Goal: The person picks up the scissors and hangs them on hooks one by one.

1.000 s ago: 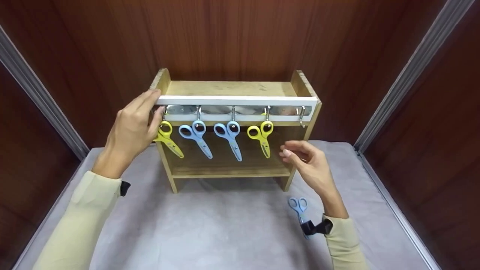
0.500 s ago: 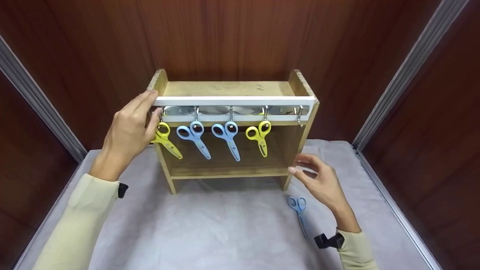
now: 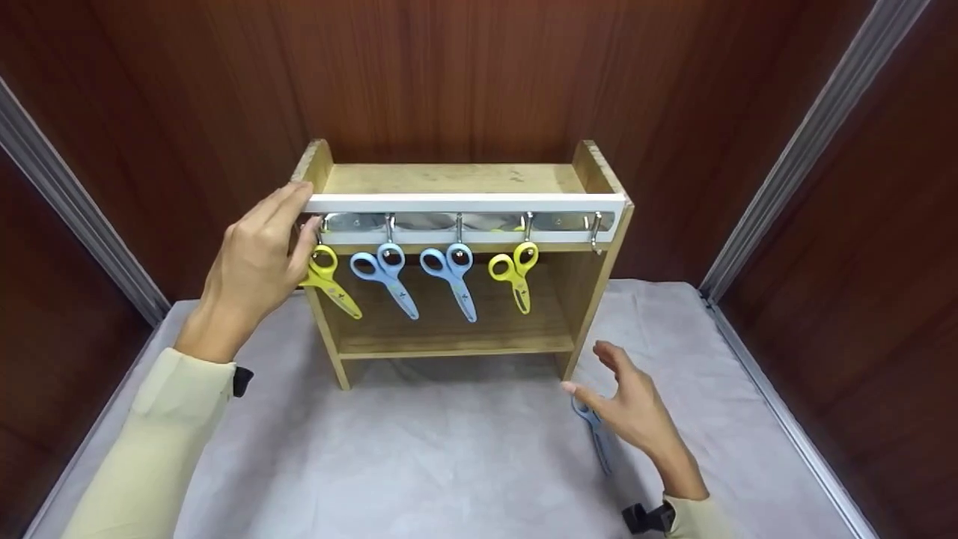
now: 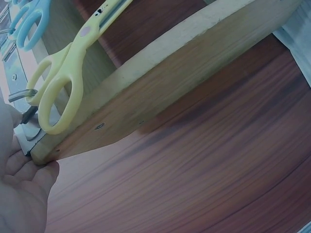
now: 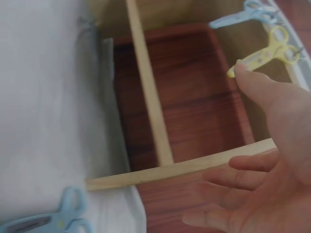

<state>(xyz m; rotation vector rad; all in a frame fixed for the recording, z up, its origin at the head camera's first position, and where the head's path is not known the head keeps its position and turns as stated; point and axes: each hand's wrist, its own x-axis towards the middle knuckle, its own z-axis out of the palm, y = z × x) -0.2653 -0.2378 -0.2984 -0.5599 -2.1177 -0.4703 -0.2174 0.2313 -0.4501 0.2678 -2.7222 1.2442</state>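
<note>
My left hand (image 3: 254, 262) grips the left end of the white hook rail (image 3: 464, 202) at the top corner of a wooden shelf (image 3: 456, 349), thumb in front and fingers over the edge. Yellow scissors (image 3: 337, 292) hang from the leftmost hook, close by the thumb. Two blue scissors (image 3: 397, 288) and another yellow pair (image 3: 519, 281) hang from the middle hooks. My right hand (image 3: 636, 408) holds nothing, thumb and fingers spread. It is above blue scissors (image 3: 596, 438) lying on the grey cloth, partly covering their handles in the head view.
The rightmost hook (image 3: 596, 232) carries no scissors. Grey cloth (image 3: 419, 457) covers the table around the shelf. Dark wood panels (image 3: 464, 75) stand behind and on both sides, with metal strips (image 3: 778, 434) along the corners and the right edge.
My right hand has moved down from beside the hanging yellow scissors to the blue scissors on the cloth, its fingers spreading. The left hand keeps its place on the rail.
</note>
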